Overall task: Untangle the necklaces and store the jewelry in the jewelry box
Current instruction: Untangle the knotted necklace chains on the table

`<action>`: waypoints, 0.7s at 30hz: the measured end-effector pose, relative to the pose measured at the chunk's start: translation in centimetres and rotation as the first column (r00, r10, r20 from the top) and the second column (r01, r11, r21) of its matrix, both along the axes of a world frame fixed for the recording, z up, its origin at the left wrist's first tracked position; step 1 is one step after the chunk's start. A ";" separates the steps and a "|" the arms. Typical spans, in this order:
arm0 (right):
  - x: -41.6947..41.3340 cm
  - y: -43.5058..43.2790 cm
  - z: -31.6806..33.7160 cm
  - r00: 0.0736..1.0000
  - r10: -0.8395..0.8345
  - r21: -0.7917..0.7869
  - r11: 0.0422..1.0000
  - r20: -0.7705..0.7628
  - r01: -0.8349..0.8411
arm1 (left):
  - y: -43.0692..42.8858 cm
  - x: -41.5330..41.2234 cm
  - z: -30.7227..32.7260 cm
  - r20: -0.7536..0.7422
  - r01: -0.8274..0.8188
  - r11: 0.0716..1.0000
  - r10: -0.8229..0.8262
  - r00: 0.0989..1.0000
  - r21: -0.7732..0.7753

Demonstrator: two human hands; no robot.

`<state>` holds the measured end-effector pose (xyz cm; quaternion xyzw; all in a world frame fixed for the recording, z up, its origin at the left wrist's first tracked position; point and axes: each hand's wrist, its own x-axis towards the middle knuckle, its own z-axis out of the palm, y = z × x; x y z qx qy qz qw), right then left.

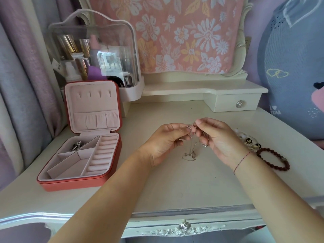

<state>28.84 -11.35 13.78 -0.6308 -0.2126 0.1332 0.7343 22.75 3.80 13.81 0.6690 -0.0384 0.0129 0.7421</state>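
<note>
Necklaces (191, 146) hang in a thin silver tangle between my two hands, above the middle of the table (175, 186), and the lowest loops of chain lie on the tabletop just below my fingers. My left hand (166, 142) is curled, its thumb and forefinger pinched on the top of the tangle, the other fingers folded loosely toward the palm. My right hand (215, 137) meets it fingertip to fingertip, pinching the same knot from the other side, and more chain with a small ring-like piece hangs under its fingers. A red string (242, 159) circles my right wrist.

To my left the jewelry box (78, 155) stands open on the table, its lid upright, and something silvery (77, 146) lies in the far-left compartment; the other compartments and ring rolls show only pink lining. To my right, near that wrist, a dark red bead bracelet (273, 159) lies flat beside a pale piece with black-and-gold charms (248, 140).
</note>
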 end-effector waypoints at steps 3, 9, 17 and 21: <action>-0.1 0.0 0.0 0.999 0.039 0.003 0.999 0.004 -0.039 | 0.1 0.0 0.1 -0.004 -0.010 1.000 0.010 1.000 0.005; -0.3 0.1 0.0 0.999 0.054 -0.015 0.998 -0.005 -0.054 | -0.1 -0.1 0.1 0.008 -0.064 0.997 0.063 0.998 0.053; -0.5 0.1 -0.2 0.993 0.099 -0.164 0.983 0.071 -0.087 | -0.1 -0.1 0.3 0.003 -0.090 0.996 0.090 0.996 0.009; -0.2 0.2 -0.4 0.997 0.035 -0.130 0.991 0.075 -0.025 | 0.1 0.0 0.5 0.002 -0.085 0.996 0.085 0.996 -0.036</action>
